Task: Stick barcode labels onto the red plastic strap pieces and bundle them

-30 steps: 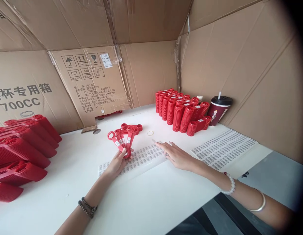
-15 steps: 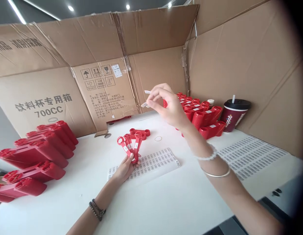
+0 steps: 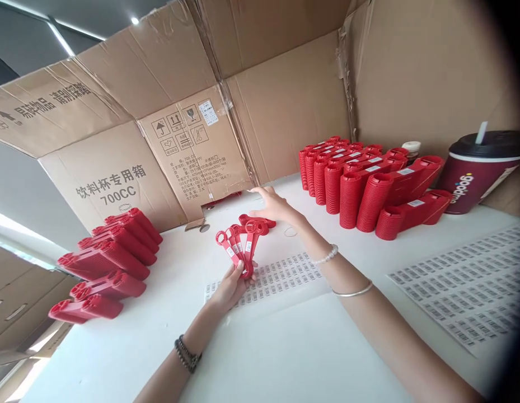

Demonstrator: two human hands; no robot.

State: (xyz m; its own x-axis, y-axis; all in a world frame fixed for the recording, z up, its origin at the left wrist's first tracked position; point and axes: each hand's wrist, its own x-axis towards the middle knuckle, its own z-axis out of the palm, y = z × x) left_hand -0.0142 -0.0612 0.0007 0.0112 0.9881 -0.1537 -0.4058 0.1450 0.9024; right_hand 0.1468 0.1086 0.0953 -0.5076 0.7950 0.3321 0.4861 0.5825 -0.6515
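My left hand (image 3: 232,285) is closed around the lower ends of several red plastic strips (image 3: 250,246) with ringed ends, spread like a fan. Small white barcode labels sit on the fanned strips. Beyond the fan, a few more red pieces (image 3: 266,223) lie on the table. My right hand (image 3: 276,206) hovers over those pieces, its thumb and fingers apart; I make out no label on it. Under my left hand lies a sheet of barcode labels (image 3: 280,277).
Stacked red strips (image 3: 111,252) stand at left, and labelled stacks (image 3: 358,193) at right. A lidded maroon cup (image 3: 473,176) and a white-capped bottle (image 3: 411,146) are behind the right stacks. Another label sheet (image 3: 465,285) lies at right. Cardboard walls (image 3: 285,101) enclose the back.
My right hand has come down from above the table, where small white labels showed at its fingers, to the red pieces behind the fan. The view has shifted; my left hand keeps its hold.
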